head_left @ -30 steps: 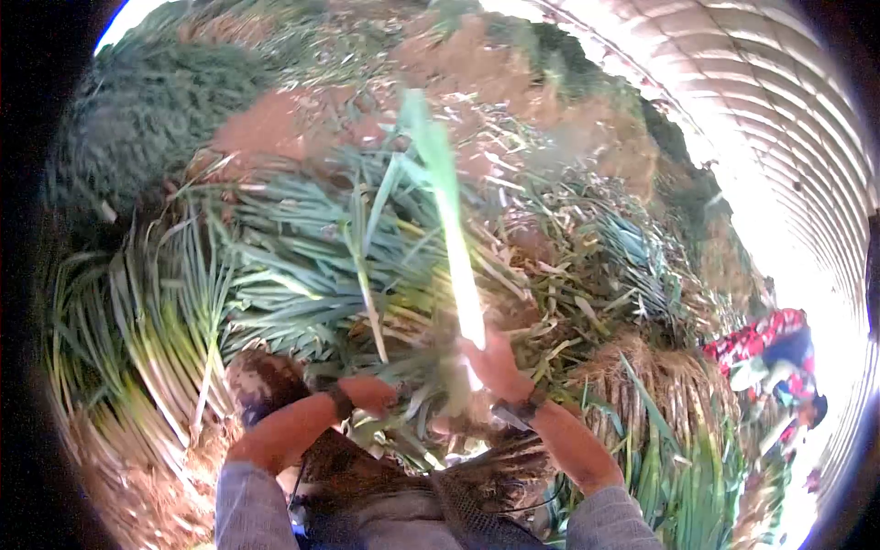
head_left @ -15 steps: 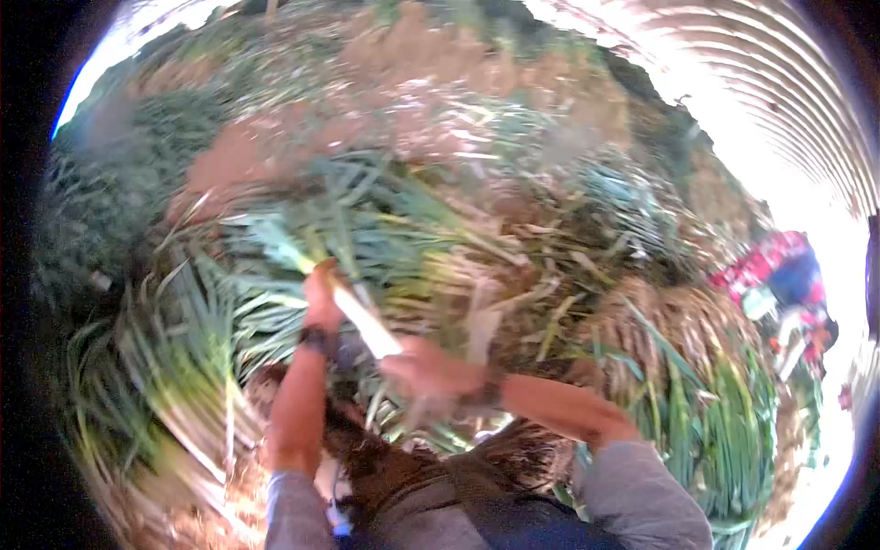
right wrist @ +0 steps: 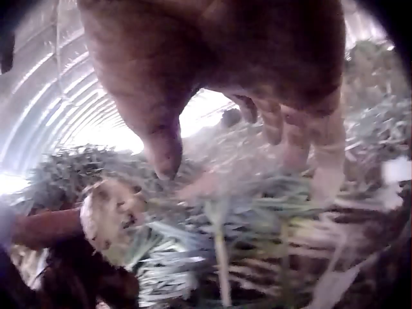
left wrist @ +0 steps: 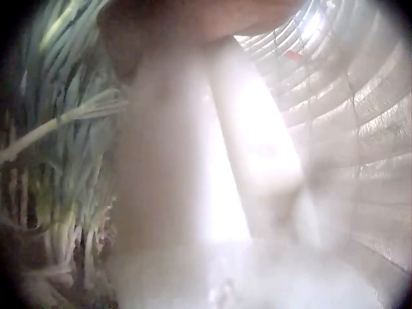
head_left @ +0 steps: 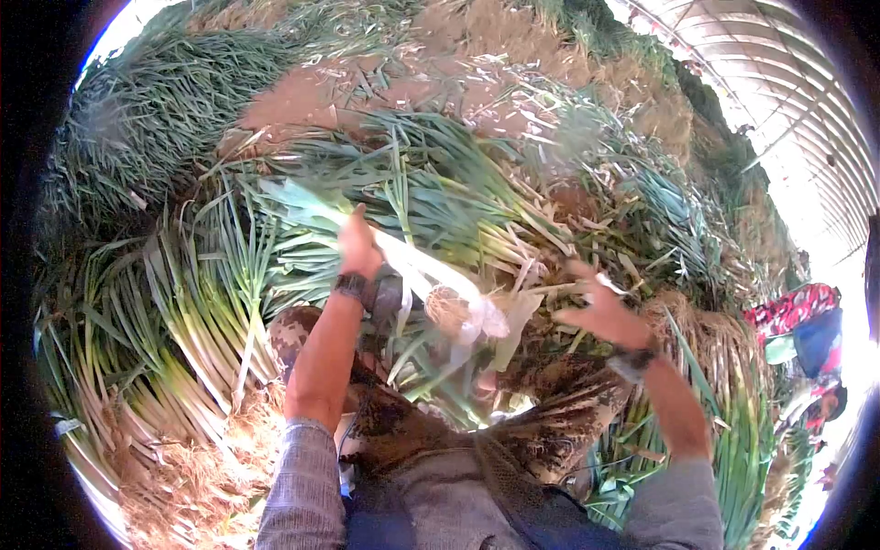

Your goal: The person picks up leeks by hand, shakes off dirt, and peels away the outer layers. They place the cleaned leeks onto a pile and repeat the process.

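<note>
My left hand grips leeks around their pale stalks; green leaves stick out beyond the hand. Their root ends point toward the middle, over my lap. In the left wrist view, two white stalks run down from the hand, blurred and close to the camera. Apart from these leeks, my right hand is held out to the right with thumb and fingers spread. A small white strip shows at its fingers. The right wrist view has the thumb well away from the fingers.
A heap of leeks lies in front. More stand in rows at left and in a root-up bundle at right. Peeled leaves litter the ground. Another person is at far right, beneath a ribbed arched roof.
The leek first upright in my right hand passed to my left hand, which took hold of its stalk. My right hand has since come away from it toward the right, fingers spread.
</note>
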A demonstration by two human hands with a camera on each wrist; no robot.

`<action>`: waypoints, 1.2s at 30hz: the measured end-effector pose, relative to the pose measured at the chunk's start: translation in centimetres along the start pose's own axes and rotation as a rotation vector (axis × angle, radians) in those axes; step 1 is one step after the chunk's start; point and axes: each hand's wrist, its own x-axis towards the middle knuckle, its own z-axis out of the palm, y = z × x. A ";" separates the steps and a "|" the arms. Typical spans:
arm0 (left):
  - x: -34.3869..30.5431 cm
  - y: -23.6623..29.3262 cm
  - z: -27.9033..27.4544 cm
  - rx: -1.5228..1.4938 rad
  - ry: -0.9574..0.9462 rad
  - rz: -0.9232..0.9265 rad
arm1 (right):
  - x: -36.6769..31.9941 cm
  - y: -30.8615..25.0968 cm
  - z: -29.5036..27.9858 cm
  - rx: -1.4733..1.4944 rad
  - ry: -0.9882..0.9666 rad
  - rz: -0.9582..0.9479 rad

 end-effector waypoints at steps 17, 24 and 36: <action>2.4 -2.1 -2.9 0.338 0.123 0.230 | -3.0 -9.3 3.1 0.192 0.236 -0.326; -2.7 -1.1 1.0 0.255 0.152 -0.029 | 3.5 -9.0 8.3 0.038 0.175 -0.235; -1.9 -2.7 -0.4 0.516 -0.027 0.148 | -0.4 -7.3 8.8 1.108 0.284 0.103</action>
